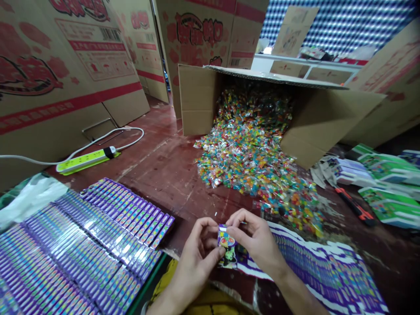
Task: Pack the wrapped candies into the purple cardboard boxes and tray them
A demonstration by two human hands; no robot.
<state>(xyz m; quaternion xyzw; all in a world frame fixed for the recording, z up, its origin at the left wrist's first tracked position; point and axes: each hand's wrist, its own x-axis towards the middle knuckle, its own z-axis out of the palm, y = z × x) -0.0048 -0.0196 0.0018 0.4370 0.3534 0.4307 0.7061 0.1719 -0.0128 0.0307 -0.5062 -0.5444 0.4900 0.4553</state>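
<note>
Near the table's front edge, both hands are on one small purple candy box [227, 251] with a colourful printed face. My left hand [201, 251] grips its left side between thumb and fingers. At the top end, the thumb and fingers of my right hand [251, 234] pinch the box's edge. Under and beyond my right forearm lies a long overlapping row of flat purple cartons [315, 267]. To the left, a green-edged tray holds tight rows of filled purple boxes [95, 236]. Behind my hands, clear packets of coloured candies [243, 148] spill onto the tabletop.
The packets come from a cardboard box [197, 98] lying on its side. A yellow-green power strip [87, 159] with a white cable lies at left. A red-and-black cutter [354, 205] and green cartons [390, 205] are at right. Big printed cartons [108, 57] stand behind.
</note>
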